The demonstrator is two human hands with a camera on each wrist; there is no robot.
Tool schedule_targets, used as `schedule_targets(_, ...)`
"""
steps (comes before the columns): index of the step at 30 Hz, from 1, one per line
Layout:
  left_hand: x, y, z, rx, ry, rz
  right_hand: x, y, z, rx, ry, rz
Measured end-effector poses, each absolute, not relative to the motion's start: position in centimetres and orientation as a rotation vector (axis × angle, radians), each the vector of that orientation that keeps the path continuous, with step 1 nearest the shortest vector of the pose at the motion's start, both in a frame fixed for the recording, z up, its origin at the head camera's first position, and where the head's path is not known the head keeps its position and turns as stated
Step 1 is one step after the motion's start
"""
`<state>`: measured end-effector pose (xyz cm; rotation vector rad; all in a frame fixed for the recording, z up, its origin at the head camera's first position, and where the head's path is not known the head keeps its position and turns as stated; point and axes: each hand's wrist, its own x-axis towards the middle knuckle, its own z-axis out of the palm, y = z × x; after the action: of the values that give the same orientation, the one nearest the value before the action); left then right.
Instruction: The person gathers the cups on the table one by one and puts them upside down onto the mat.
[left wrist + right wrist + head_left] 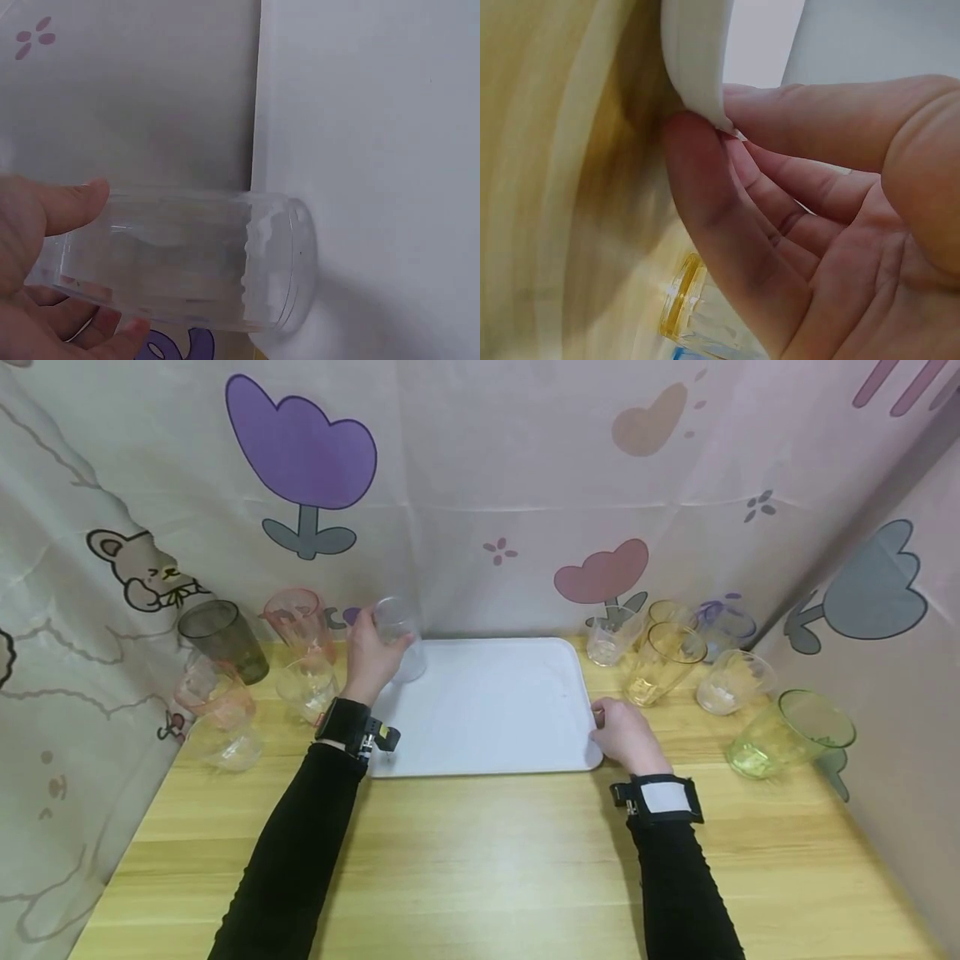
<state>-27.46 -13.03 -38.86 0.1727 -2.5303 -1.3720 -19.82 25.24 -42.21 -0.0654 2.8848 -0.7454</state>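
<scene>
My left hand (371,656) holds a clear plastic cup (409,667) at the far left corner of a white tray (487,710). In the left wrist view, thumb and fingers curl round the upper part of the cup (180,259), and its base is over the tray (390,150), apparently touching it. My right hand (628,739) is at the tray's right edge, near the front corner. Up close in the right wrist view, that hand (817,225) pinches the tray rim (694,60) between thumb and index finger.
Left of the tray stand a dark grey cup (232,643), a pink cup (300,622) and several others. On the right are a yellow cup (660,668), a green cup (780,739), a purple-rimmed cup (723,631) and more clear ones. A printed curtain (480,460) hangs behind the wooden table (487,860).
</scene>
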Motion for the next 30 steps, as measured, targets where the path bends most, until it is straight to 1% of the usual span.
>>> schedule_targets(7,-27.9,-13.3,-39.9,0.17,-2.529,-1.352,-19.8,25.3,-42.4,-0.047,2.874,-0.746)
schedule_targets(19,-28.2,-13.2,-40.4,0.14,-2.558,-1.232,-20.0,25.1,-42.5,-0.032,2.871,-0.739)
schedule_targets(30,-27.0,-12.7,-39.8,0.135,-2.525,-1.262,-19.9,25.2,-42.3,-0.018,2.857,-0.749)
